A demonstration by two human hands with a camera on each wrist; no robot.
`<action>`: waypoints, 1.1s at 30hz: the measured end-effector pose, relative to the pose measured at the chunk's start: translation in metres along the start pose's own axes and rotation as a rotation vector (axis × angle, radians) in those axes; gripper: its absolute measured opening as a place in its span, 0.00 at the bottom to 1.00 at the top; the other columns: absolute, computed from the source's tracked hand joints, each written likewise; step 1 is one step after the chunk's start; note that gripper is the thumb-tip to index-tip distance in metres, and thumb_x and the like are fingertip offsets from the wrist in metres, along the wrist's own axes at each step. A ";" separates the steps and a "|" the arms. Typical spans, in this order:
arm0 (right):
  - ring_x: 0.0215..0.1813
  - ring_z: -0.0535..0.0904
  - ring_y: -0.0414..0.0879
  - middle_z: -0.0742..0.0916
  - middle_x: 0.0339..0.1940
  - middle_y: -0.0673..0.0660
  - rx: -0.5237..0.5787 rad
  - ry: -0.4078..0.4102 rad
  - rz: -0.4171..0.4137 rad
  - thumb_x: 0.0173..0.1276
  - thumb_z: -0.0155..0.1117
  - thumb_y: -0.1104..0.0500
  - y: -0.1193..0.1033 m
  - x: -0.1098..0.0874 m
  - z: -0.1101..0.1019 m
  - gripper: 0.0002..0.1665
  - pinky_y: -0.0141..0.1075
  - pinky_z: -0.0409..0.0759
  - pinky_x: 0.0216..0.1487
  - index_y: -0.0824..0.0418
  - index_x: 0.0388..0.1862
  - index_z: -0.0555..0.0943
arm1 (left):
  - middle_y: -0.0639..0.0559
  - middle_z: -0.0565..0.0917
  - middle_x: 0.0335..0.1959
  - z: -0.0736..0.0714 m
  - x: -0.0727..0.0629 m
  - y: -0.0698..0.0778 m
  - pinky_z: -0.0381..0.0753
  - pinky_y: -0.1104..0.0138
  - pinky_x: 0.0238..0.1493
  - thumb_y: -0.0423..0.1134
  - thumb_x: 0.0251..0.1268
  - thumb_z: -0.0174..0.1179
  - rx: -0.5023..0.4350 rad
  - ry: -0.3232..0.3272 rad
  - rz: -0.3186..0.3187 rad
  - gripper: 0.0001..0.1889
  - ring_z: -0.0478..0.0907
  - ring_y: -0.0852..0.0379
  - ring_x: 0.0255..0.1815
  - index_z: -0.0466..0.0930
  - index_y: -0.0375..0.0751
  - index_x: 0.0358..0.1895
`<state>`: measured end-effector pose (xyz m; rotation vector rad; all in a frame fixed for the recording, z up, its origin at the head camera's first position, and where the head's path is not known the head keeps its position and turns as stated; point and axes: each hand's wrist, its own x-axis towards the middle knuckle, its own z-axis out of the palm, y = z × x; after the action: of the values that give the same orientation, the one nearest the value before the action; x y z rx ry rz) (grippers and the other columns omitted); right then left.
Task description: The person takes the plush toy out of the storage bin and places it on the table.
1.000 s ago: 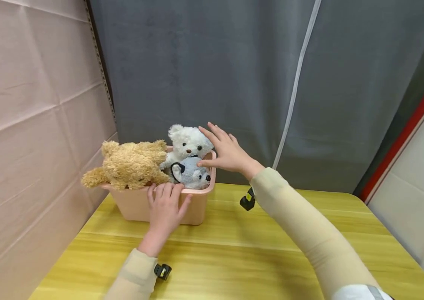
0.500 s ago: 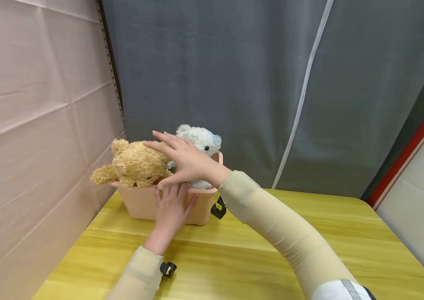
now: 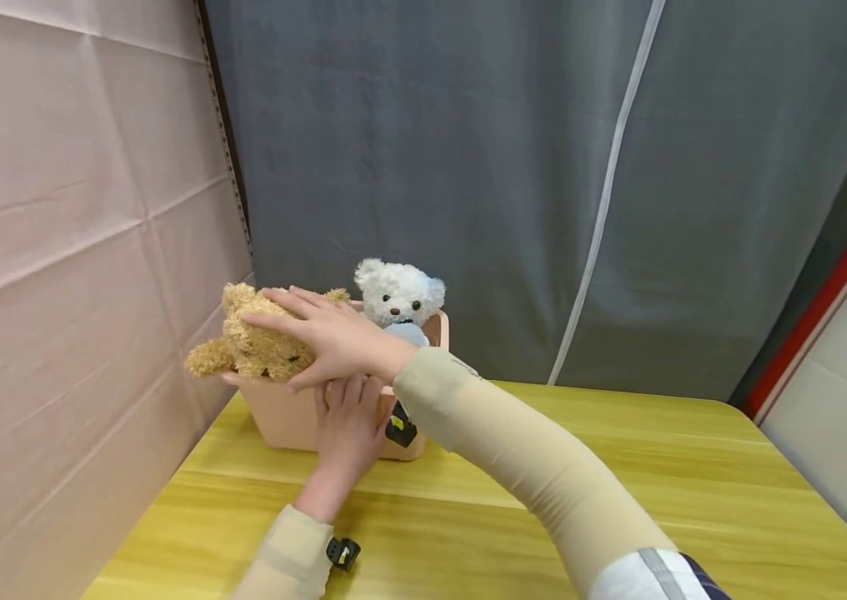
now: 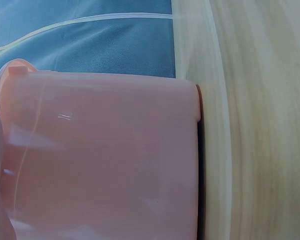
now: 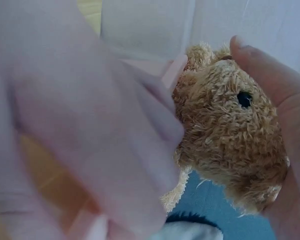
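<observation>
A pink storage bin (image 3: 281,421) stands on the table, filled with plush toys. At its front rim is my left hand (image 3: 348,425), fingers hooked over the edge. My right hand (image 3: 337,337) lies across the tan teddy bear (image 3: 254,333), fingers straight and spread over its fluffy body. In the right wrist view the teddy bear's head (image 5: 225,125) shows one black eye next to my right thumb (image 5: 262,67). On the right side of the bin sits a white teddy bear (image 3: 399,293). A blue-grey plush dog (image 3: 408,333) below it is mostly hidden by my right hand.
The wood-patterned table (image 3: 618,475) extends to the right of the bin. Close on the left rises a pale pink cloth wall (image 3: 56,250), and a grey curtain (image 3: 431,150) hangs behind. My right forearm crosses over the table.
My right hand has moved left, from beside the white teddy bear onto the tan teddy bear. The white bear's face shows again after being partly covered. My left hand stays at the rim.
</observation>
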<state>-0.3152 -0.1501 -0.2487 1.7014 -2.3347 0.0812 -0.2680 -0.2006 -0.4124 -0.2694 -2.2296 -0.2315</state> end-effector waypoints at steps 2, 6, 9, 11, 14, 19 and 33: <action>0.78 0.38 0.44 0.42 0.80 0.44 0.001 -0.004 0.043 0.54 0.68 0.31 0.000 0.005 -0.001 0.61 0.54 0.59 0.68 0.32 0.78 0.41 | 0.43 0.70 0.47 0.000 0.000 0.001 0.47 0.42 0.64 0.39 0.63 0.61 0.002 0.005 0.011 0.12 0.63 0.40 0.55 0.70 0.41 0.46; 0.78 0.42 0.46 0.39 0.79 0.43 0.028 -0.001 0.129 0.51 0.68 0.29 0.002 0.011 0.000 0.64 0.55 0.59 0.68 0.30 0.77 0.38 | 0.45 0.68 0.43 -0.001 0.001 0.003 0.47 0.43 0.64 0.34 0.48 0.69 0.012 -0.015 0.006 0.21 0.63 0.41 0.50 0.70 0.40 0.44; 0.77 0.45 0.48 0.39 0.79 0.43 0.052 0.009 0.187 0.49 0.68 0.26 0.003 0.013 0.002 0.66 0.55 0.59 0.67 0.28 0.76 0.36 | 0.45 0.68 0.44 -0.003 0.002 0.006 0.47 0.44 0.65 0.38 0.38 0.75 0.049 -0.033 -0.001 0.29 0.64 0.41 0.51 0.72 0.40 0.48; 0.77 0.47 0.50 0.41 0.79 0.44 0.065 0.025 0.227 0.47 0.67 0.25 0.003 0.015 0.004 0.67 0.56 0.62 0.66 0.27 0.76 0.35 | 0.44 0.69 0.46 -0.004 0.002 0.008 0.47 0.44 0.66 0.43 0.38 0.77 0.068 -0.037 0.002 0.32 0.64 0.41 0.51 0.73 0.40 0.49; 0.76 0.52 0.53 0.47 0.79 0.47 0.098 0.079 0.289 0.45 0.67 0.23 0.001 0.016 0.006 0.67 0.58 0.66 0.61 0.26 0.76 0.38 | 0.44 0.70 0.48 -0.004 0.002 0.010 0.47 0.43 0.66 0.44 0.45 0.75 0.053 -0.032 0.002 0.27 0.65 0.41 0.51 0.74 0.40 0.49; 0.70 0.62 0.54 0.57 0.76 0.51 0.132 0.178 0.346 0.41 0.71 0.25 -0.002 0.022 0.012 0.67 0.57 0.70 0.56 0.27 0.76 0.44 | 0.43 0.71 0.56 -0.005 0.002 0.009 0.45 0.43 0.67 0.41 0.53 0.70 0.018 -0.039 -0.014 0.25 0.65 0.41 0.54 0.74 0.40 0.55; 0.60 0.71 0.50 0.67 0.69 0.55 0.192 0.212 0.338 0.47 0.77 0.38 0.001 0.028 0.004 0.60 0.46 0.76 0.45 0.31 0.75 0.54 | 0.42 0.73 0.47 0.002 0.001 0.009 0.48 0.42 0.64 0.42 0.49 0.72 -0.072 0.047 -0.037 0.24 0.67 0.40 0.52 0.74 0.39 0.48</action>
<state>-0.3252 -0.1760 -0.2461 1.2799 -2.4868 0.5352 -0.2682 -0.1915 -0.4121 -0.2596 -2.1839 -0.3356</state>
